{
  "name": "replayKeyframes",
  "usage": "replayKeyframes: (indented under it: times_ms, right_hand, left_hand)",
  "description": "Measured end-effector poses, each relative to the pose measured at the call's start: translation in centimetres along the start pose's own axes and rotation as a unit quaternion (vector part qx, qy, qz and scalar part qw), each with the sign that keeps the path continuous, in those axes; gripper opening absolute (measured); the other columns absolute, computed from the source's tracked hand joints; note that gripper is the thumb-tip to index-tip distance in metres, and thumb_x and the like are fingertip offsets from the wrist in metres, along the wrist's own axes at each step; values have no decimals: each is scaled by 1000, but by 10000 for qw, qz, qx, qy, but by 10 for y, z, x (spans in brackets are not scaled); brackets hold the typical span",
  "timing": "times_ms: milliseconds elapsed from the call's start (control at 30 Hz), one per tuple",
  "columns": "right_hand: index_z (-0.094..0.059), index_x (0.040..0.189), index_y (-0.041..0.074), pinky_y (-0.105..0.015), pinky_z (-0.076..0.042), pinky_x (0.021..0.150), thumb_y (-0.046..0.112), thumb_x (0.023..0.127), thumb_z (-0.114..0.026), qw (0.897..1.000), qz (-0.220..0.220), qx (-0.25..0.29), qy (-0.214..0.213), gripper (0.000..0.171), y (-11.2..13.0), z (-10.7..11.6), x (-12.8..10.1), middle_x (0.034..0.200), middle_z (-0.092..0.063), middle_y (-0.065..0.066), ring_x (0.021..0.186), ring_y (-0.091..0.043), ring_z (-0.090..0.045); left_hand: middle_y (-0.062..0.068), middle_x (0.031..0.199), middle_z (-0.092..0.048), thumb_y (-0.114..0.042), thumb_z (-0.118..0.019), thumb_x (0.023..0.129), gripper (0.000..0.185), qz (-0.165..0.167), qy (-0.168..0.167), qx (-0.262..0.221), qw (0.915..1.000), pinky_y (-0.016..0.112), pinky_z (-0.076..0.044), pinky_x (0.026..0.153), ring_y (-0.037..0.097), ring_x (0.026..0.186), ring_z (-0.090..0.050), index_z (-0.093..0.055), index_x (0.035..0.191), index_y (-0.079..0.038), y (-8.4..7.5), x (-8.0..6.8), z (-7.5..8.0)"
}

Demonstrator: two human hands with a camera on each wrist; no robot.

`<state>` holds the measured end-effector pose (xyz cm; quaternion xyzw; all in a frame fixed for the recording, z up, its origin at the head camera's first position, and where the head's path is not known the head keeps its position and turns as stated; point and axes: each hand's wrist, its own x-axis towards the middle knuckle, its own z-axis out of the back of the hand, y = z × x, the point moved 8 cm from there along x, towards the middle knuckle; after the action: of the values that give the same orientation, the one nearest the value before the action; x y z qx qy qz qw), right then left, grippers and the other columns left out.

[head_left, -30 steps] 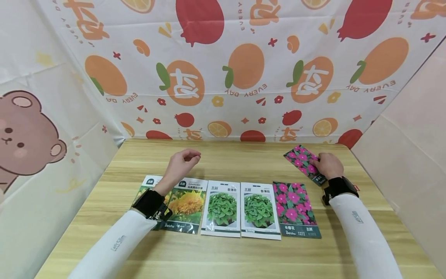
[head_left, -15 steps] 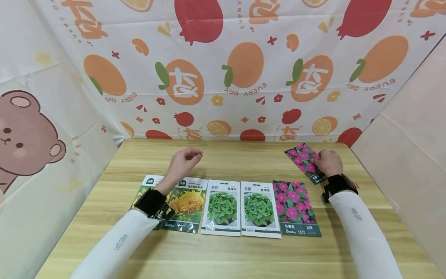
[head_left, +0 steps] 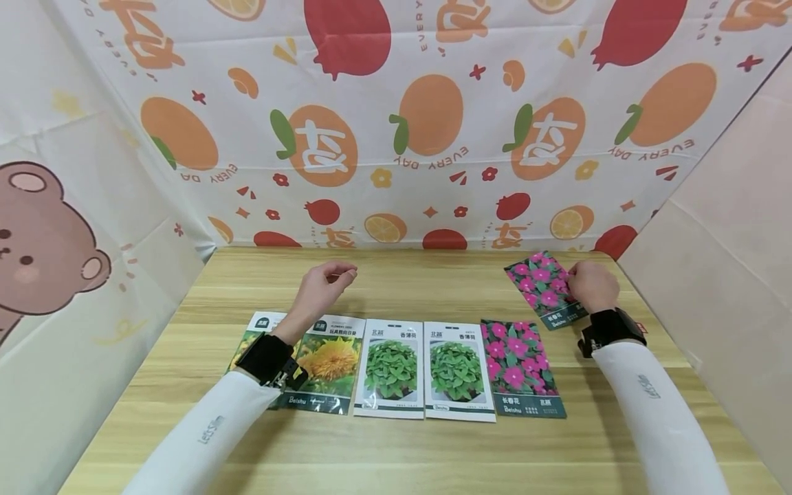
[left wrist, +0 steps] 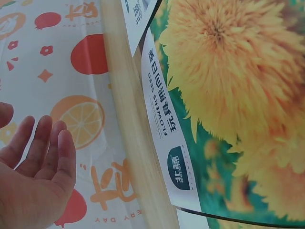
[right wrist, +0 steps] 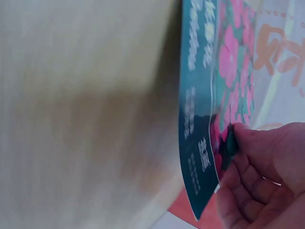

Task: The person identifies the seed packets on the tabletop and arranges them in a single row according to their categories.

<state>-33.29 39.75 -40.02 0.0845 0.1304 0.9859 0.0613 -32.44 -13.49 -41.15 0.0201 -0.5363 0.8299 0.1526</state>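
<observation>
Several seed packets lie in a row on the wooden table (head_left: 396,454): two yellow-flower packets (head_left: 324,363) (left wrist: 228,95) at the left, two green-leaf packets (head_left: 391,368), then a pink-flower packet (head_left: 518,368). My right hand (head_left: 590,285) pinches the right edge of another pink-flower packet (head_left: 543,287) (right wrist: 209,109) at the back right, lifted off the wood. My left hand (head_left: 324,283) (left wrist: 33,186) hovers behind the row with relaxed, loosely curled fingers and holds nothing.
A fruit-printed cloth (head_left: 396,124) hangs behind the table. A bear-printed sheet (head_left: 56,261) closes the left side and a plain panel (head_left: 730,261) the right. Bare wood shows in front of the packet row.
The right hand has turned the pink-flower packet more upright and shifted it slightly right and up. The left hand has barely moved.
</observation>
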Motion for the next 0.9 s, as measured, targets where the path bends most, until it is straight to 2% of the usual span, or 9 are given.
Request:
replayKeyframes:
  times_ms: [33,133,300,400,467,700,900]
  right_hand:
    - [-70,87,-7,-43,-44,52,8,99,-57,10000,0,10,4,23,0,3,-1,73,-63,-17,68,-33,-59]
    - [-70,84,-6,-42,-42,52,7,99,-58,9997,193,53,-124,24,2,13,-6,69,-62,-14,65,-32,-58]
    - [-71,82,-8,-47,-44,58,5,98,-60,9976,598,171,-307,23,6,26,-13,69,-64,-15,65,-32,-58]
    - [-72,83,-9,-50,-46,61,5,98,-62,9970,666,250,-307,23,6,32,-18,72,-66,-17,68,-33,-59]
    - [-72,86,-10,-50,-45,62,6,99,-62,9971,617,342,-268,23,4,34,-20,74,-66,-17,69,-34,-59]
    - [-69,98,-11,-37,-36,60,15,104,-60,9973,248,676,-135,28,-10,39,-30,76,-63,-15,69,-30,-55]
    - [-66,101,-13,-36,-39,60,18,106,-60,9955,122,887,-312,32,-18,44,-43,82,-65,-22,72,-31,-57]
  left_hand:
    - [12,131,-64,-49,-56,106,52,21,22,0,10000,51,-50,97,30,119,-58,-63,138,-9,-7,-3,1]
    - [13,131,-63,-47,-57,106,50,78,52,57,9999,51,-49,99,30,120,-58,-63,138,-8,-18,-7,3]
    - [13,134,-63,-35,-57,109,40,297,117,82,9995,45,-48,105,29,123,-58,-62,138,-9,-19,-9,4]
    - [14,135,-62,-33,-57,109,39,381,165,41,9991,45,-48,106,29,125,-57,-62,139,-8,-17,-9,3]
    - [15,136,-62,-32,-58,108,40,391,174,-4,9991,46,-48,106,30,125,-57,-62,139,-7,-16,-9,3]
    - [15,138,-60,-31,-57,109,40,427,196,-36,9989,45,-49,105,29,124,-57,-61,140,-7,-17,-10,3]
    - [15,134,-62,-34,-58,108,40,268,154,-10,9995,45,-52,100,31,120,-59,-63,137,-6,-17,-7,1]
